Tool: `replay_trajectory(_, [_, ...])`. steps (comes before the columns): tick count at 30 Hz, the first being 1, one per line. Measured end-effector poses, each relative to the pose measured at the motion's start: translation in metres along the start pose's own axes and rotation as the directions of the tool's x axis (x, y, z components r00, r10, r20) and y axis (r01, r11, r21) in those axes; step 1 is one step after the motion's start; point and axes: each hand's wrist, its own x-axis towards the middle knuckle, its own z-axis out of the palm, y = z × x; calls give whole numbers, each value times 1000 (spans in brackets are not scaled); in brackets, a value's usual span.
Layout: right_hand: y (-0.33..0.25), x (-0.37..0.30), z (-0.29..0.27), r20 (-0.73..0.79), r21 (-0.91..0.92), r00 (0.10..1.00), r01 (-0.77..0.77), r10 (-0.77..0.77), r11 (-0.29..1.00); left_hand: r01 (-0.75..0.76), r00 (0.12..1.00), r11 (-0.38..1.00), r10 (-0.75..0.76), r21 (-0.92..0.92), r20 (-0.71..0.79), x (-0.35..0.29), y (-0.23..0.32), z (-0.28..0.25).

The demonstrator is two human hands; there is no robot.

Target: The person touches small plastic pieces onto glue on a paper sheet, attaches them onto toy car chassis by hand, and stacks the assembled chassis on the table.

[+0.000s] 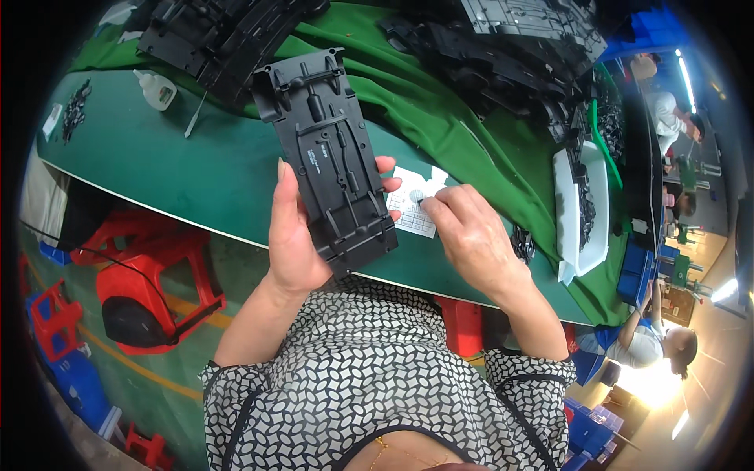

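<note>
One black panel is held above the worktop, long axis tipped leftward at its far end, left hand gripping both long edges. We place it left of the right hand, whose fingers seem bunched; whether on anything, we cannot tell.

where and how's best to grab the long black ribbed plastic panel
The long black ribbed plastic panel is probably best gripped by both long edges toward its lower end, from beneath: it is narrow enough to span, and raised ribs crowd its upturned face. The left hand spans it this way.
</note>
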Motion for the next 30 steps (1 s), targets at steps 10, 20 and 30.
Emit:
replay_trajectory(10, [6, 13, -2, 41, 19, 999, 33, -34, 999, 9, 1000, 1000, -9, 9, -24, 1, 1, -3])
replay_trajectory(20, [4, 17, -14, 119, 355, 941, -338, 317, 872, 15, 999, 1000, -15, 7, -30, 0, 1, -2])
replay_trajectory(30, [5, 30, -23, 348, 328, 729, -683, 589, 652, -2, 999, 1000, 1, -9, -33, 0, -1, -1])
